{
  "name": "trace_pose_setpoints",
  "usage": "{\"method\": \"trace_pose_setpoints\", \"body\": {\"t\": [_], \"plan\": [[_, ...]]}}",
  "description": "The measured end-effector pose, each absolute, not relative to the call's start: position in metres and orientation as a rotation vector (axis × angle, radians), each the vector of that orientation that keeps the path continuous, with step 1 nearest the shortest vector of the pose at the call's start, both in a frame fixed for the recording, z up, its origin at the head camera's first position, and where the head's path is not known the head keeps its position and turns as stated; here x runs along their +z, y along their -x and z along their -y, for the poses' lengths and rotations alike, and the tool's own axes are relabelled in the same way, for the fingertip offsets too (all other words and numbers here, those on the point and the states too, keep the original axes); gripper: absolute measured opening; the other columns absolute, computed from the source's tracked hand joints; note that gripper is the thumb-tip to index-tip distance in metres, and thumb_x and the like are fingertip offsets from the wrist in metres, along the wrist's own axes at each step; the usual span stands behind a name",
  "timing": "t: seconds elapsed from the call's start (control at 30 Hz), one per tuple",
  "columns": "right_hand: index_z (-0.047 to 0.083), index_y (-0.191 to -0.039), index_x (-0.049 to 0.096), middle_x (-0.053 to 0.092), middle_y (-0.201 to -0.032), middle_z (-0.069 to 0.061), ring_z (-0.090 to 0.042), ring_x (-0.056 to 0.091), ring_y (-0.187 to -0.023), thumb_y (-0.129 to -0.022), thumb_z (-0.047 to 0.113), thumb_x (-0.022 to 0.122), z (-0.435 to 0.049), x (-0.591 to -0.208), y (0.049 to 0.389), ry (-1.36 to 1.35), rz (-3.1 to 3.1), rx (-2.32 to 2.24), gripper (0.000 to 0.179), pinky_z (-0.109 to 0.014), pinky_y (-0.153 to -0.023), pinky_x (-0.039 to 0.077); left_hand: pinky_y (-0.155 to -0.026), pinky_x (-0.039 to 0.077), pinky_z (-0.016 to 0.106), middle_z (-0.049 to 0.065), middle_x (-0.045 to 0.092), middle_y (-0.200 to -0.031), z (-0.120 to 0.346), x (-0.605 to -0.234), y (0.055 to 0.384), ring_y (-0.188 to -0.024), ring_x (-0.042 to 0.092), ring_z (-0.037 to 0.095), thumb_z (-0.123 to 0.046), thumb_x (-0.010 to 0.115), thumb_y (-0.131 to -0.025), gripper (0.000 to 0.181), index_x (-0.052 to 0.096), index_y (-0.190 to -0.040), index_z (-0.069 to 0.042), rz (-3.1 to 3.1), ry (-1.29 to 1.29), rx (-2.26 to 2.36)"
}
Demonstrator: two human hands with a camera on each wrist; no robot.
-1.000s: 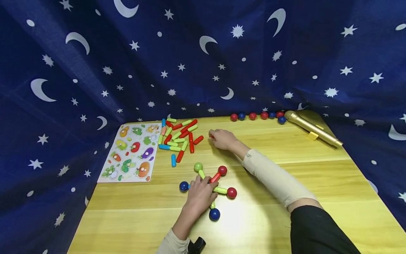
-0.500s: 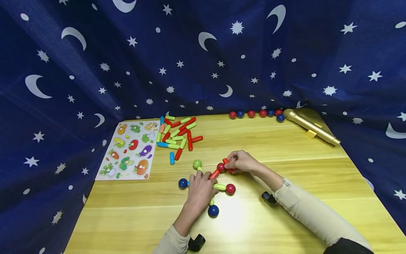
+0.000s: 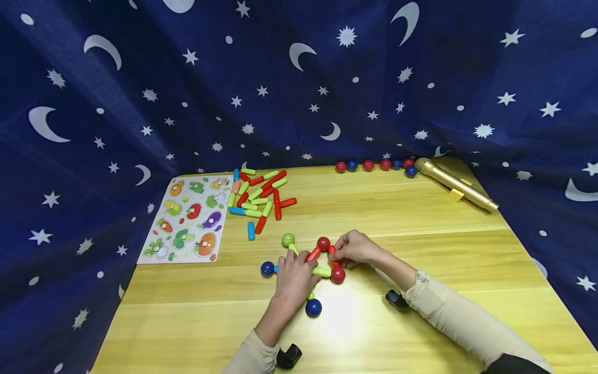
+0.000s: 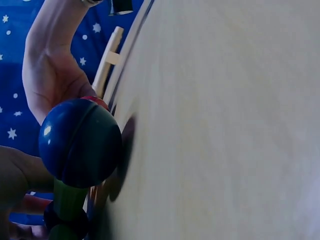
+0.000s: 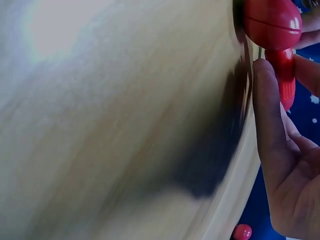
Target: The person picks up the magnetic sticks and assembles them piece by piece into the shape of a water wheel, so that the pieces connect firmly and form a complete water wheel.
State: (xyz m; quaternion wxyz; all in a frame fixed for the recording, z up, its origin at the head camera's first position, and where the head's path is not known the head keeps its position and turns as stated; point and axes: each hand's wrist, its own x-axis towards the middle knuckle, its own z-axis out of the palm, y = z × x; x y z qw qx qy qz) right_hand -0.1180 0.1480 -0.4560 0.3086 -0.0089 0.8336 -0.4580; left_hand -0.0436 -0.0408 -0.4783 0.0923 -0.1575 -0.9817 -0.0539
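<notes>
we find the star (image 3: 322, 272) on the desk (image 3: 187, 322), five balls (image 3: 313, 308) fitted. right hand (image 3: 357, 248) pinches a red rod (image 3: 333, 254) between the star's red balls; left hand (image 3: 296, 280) covers its centre, grip indeterminable. we judge one outer gap nearly bridged, four outstanding.

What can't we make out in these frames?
Head view: centre of the multicoloured ball-and-rod star, hidden under the left hand.
Head view: dark marking on the cream fabric right sleeve, too small to read.
Right wrist view: top of the glossy red ball, cut off by the upper edge.
</notes>
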Motion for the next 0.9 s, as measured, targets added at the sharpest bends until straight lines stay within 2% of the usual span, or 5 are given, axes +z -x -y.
{"method": "trace_pose_setpoints", "body": {"t": [0.43, 0.57, 0.77, 0.9], "plan": [[0.004, -0.089, 0.071, 0.068, -0.065, -0.005, -0.011, 0.062, -0.052, -0.079, 0.016, 0.078, -0.138, -0.455, 0.118, 0.043, -2.244, -1.125, 0.017, -0.029, -0.052, 0.054, -0.063, 0.031, 0.030, -0.003, 0.069, -0.106, 0.042, -0.477, 0.043, -0.084, 0.052, 0.021, -0.044, 0.080, -0.074, 0.029, 0.077, -0.097, -0.026, 2.922, 0.486, -0.163], [0.005, -0.095, 0.072, 0.069, -0.068, -0.004, -0.012, 0.063, -0.054, -0.078, 0.017, 0.079, -0.136, -0.454, 0.126, 0.063, -2.281, -1.101, 0.022, -0.030, -0.052, 0.053, -0.062, 0.036, 0.031, 0.000, 0.071, -0.096, 0.043, -0.474, 0.042, -0.079, 0.056, 0.021, -0.040, 0.078, -0.078, 0.024, 0.077, -0.098, -0.027, 2.925, 0.458, -0.155], [0.004, -0.109, 0.069, 0.073, -0.080, -0.011, -0.019, 0.068, -0.064, -0.084, 0.025, 0.075, -0.138, -0.445, 0.157, 0.162, -2.348, -1.071, 0.033, -0.033, -0.057, 0.055, -0.058, 0.041, 0.032, 0.001, 0.068, -0.077, 0.044, -0.470, 0.045, -0.067, 0.061, 0.020, -0.041, 0.077, -0.079, 0.019, 0.078, -0.093, -0.028, 2.939, 0.369, -0.139], [0.007, -0.112, 0.070, 0.073, -0.087, -0.014, -0.026, 0.068, -0.067, -0.089, 0.028, 0.070, -0.135, -0.430, 0.192, 0.291, -2.532, -0.973, 0.031, -0.035, -0.063, 0.053, -0.053, 0.043, 0.034, 0.002, 0.066, -0.069, 0.042, -0.467, 0.047, -0.062, 0.060, 0.021, -0.044, 0.078, -0.078, 0.020, 0.077, -0.086, -0.025, 2.941, 0.264, -0.097]]}}
